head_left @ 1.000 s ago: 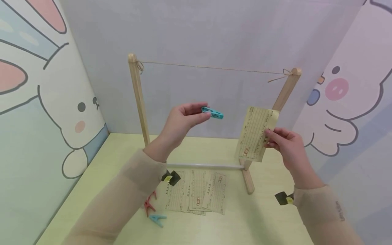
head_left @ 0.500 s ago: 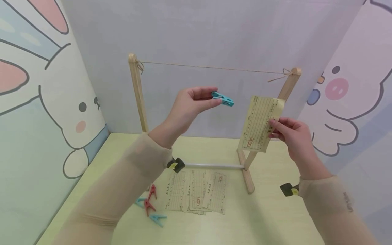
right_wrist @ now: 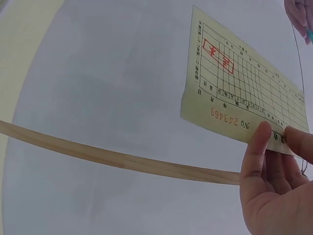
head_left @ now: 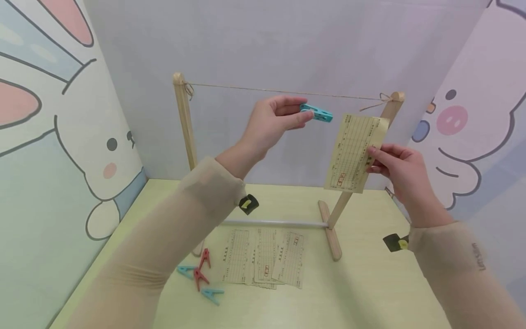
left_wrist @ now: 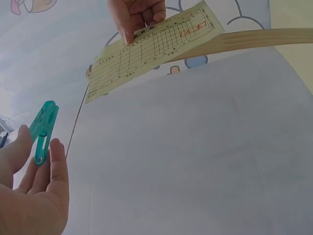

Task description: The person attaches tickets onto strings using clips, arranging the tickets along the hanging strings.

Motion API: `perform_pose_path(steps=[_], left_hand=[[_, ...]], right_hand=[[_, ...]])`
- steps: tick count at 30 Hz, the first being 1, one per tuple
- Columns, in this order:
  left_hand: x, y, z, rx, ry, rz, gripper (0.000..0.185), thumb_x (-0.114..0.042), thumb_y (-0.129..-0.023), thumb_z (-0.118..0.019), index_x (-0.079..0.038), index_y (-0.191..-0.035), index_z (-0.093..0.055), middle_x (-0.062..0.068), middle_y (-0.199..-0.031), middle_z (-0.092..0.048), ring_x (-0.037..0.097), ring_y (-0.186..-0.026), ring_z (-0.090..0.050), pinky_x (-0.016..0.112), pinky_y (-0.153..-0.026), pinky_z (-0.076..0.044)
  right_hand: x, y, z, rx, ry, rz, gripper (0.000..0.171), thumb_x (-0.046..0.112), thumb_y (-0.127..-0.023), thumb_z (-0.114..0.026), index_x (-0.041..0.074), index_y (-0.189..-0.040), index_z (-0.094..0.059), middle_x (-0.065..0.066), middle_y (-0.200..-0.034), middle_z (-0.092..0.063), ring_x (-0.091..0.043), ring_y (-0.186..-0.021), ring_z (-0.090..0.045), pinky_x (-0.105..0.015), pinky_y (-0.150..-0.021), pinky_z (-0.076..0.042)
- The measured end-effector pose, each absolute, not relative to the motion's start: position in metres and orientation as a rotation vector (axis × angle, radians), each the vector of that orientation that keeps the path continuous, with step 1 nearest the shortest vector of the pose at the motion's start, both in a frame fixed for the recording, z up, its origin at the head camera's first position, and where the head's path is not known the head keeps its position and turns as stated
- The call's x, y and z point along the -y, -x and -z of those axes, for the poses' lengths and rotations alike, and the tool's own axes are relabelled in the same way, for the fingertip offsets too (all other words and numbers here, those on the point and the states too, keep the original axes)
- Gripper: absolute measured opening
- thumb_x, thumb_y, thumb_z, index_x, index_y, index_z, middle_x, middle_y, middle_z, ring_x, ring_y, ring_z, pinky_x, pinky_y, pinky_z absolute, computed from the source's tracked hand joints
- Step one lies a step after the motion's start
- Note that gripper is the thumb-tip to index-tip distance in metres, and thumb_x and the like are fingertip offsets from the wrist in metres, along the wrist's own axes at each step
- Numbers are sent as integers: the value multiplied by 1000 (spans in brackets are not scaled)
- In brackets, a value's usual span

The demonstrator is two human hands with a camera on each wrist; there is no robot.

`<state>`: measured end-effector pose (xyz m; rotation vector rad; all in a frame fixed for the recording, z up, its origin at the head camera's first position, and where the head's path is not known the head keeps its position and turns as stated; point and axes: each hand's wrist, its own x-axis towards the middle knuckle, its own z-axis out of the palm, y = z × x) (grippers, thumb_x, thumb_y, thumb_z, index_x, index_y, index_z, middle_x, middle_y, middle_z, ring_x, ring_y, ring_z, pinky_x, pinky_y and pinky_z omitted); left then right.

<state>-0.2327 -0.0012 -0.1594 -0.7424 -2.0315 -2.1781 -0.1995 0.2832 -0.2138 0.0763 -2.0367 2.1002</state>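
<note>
Head view: our left hand (head_left: 274,119), pinching the teal clothespin (head_left: 322,114) at 1–2 o'clock, and right hand (head_left: 402,171), gripping the slip (head_left: 352,153) at 3 o'clock, have both risen toward the string (head_left: 246,88) at 12; we judge them near string height, nothing hung yet

Across the lower half of the head view, a pale yellow-green tabletop (head_left: 304,306) is seen. Partly overlapping printed slips (head_left: 291,260) are spread at lower centre; two red clothespins (head_left: 205,258) and two light-blue clothespins (head_left: 211,294) are scattered lower left. Behind the slips, a wooden stand (head_left: 339,210) is supported.
</note>
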Motion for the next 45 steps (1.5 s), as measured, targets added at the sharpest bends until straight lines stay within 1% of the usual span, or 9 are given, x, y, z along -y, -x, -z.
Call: perform_pose_path(steps=[2,6,9,14,18,23,30,37,45], left_hand=[[-1,235,158,2047,757,2126,36,-6,-88,-74,0,-123,-66,17,-111,-72,17,-92,-72,27,-86,-58],[-4,239,154,2084,765,2053,37,-7,-88,-74,2,-122,-67,19,-111,-73,19,-92,-73,24,-83,-58],[-6,240,151,2114,761,2026,35,-9,-88,-74,1,-121,-68,17,-110,-73,20,-93,-73,23,-83,-58],[-13,242,143,2119,747,2005,33,-12,-88,-75,-1,-119,-69,13,-109,-74,17,-88,-72,24,-82,-58],[-19,244,136,2103,730,1996,32,-12,-87,-76,-2,-116,-70,11,-105,-75,16,-86,-72,24,-75,-59],[-29,245,126,2112,659,1960,30,-14,-86,-78,-6,-114,-71,5,-99,-76,13,-82,-73,24,-68,-59],[-42,250,116,2148,579,1899,27,-18,-86,-77,-10,-111,-73,1,-98,-76,9,-76,-72,23,-61,-57],[-49,254,115,2194,521,1827,23,-19,-86,-77,-12,-108,-74,-2,-96,-76,8,-73,-71,23,-57,-55],[-57,256,117,2230,505,1796,21,-20,-87,-76,-14,-106,-75,-4,-94,-75,6,-72,-71,22,-55,-54]], right_hand=[[-284,200,212,2040,-76,-2100,5,18,-85,-78,16,-89,-78,5,-83,-75,-10,-63,-63,-20,-67,-58],[-284,201,209,2062,-68,-2080,7,21,-84,-79,17,-90,-78,6,-84,-75,-10,-64,-63,-20,-67,-58],[-285,202,206,2064,-67,-2077,8,21,-84,-79,17,-91,-78,6,-85,-75,-10,-64,-63,-19,-68,-58],[-287,203,200,2078,-50,-2060,12,24,-82,-80,19,-94,-78,7,-87,-75,-10,-66,-64,-18,-69,-58],[-287,205,197,2091,-43,-2049,14,25,-82,-81,20,-94,-78,8,-88,-75,-10,-67,-64,-18,-68,-58],[-287,207,195,2093,-57,-2052,15,24,-82,-80,19,-96,-78,8,-91,-74,-10,-70,-66,-18,-68,-58],[-283,208,193,2075,-74,-2070,16,24,-82,-81,18,-97,-78,7,-92,-74,-10,-70,-67,-19,-69,-58],[-277,213,192,2064,-95,-2074,18,23,-81,-81,17,-97,-78,6,-90,-75,-10,-69,-68,-19,-69,-58],[-279,216,192,2073,-76,-2050,18,25,-81,-82,18,-97,-78,7,-91,-74,-10,-70,-68,-19,-70,-58]])
